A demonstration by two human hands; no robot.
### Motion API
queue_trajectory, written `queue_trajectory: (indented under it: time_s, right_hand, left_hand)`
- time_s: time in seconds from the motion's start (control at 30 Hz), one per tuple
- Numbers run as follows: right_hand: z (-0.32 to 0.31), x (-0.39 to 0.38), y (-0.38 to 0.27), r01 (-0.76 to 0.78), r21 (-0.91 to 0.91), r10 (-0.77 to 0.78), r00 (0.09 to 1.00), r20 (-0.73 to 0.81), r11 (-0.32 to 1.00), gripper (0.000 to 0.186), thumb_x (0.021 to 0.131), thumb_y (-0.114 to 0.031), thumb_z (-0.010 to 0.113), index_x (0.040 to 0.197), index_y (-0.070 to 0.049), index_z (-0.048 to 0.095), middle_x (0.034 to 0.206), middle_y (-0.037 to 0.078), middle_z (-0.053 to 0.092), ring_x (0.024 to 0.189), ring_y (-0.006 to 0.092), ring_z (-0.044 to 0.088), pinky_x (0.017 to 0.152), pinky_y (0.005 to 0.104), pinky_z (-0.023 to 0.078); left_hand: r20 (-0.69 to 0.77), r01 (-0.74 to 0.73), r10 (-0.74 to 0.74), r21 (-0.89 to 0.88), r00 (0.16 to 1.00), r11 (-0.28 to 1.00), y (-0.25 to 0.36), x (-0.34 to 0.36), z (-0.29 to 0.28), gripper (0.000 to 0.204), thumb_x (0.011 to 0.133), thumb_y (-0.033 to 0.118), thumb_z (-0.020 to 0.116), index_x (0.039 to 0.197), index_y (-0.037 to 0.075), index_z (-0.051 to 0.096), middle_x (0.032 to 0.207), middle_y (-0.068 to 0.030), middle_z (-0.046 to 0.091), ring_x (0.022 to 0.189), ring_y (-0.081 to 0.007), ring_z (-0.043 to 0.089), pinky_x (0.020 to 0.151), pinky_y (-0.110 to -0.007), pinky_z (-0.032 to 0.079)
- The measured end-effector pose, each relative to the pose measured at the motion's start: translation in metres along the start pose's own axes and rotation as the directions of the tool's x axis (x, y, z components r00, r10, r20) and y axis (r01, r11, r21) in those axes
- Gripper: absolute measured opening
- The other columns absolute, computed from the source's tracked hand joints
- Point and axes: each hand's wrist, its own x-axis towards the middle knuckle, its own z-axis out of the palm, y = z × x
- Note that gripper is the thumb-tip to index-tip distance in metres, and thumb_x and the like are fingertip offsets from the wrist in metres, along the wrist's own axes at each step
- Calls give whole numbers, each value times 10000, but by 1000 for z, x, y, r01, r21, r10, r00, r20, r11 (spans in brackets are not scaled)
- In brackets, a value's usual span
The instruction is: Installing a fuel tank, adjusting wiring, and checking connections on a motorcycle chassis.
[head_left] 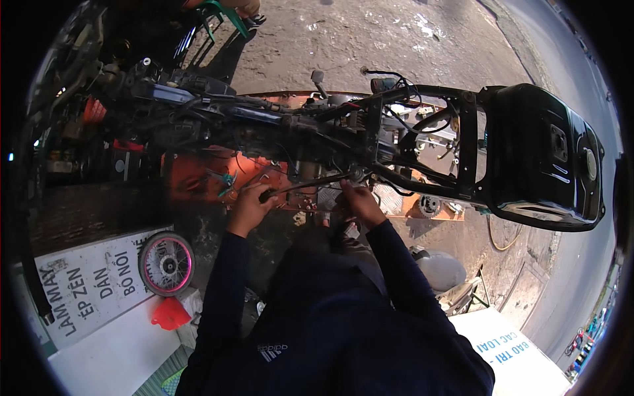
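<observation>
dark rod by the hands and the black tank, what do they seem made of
Dark rod: probably metal with a dull finish, being slim and straight, though shadow leaves that open. Black tank: likely painted metal, glossy, judging by bright reflections on its curved shell.

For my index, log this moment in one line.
left fingers: holding dark bar; right fingers: near bar's other end; ahead: motorcycle frame; frame's right: black tank
</observation>
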Motion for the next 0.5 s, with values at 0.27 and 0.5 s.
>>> queue_trajectory:
  time_s: [0.27, 0.5]
  right_hand:
    - [78, -8, -11, 704, -623, -672, 281, 686, -342, 331, 825, -261, 676, 1066, -43, 616, 795, 171, 658, 761, 344, 654, 688, 438, 511]
    - [79, 14, 12, 417, -861, -597, 783, 177, 292, 274, 975, -308, 505, 1060, -66, 601, 836, 217, 638, 807, 419, 614, 665, 490, 462]
  left_hand:
    - [366, 258, 57, -749, 929, 610, 15, 7, -24, 292, 899, 205, 666, 1109, 1, 658, 920, -8, 643, 810, -113, 597, 712, -258, 482]
    - [252, 270, -220, -961, 943, 56, -27, 65, 11, 368, 963, 322, 567, 1189, 33, 596, 1025, -69, 661, 951, -168, 627, 808, -314, 490]
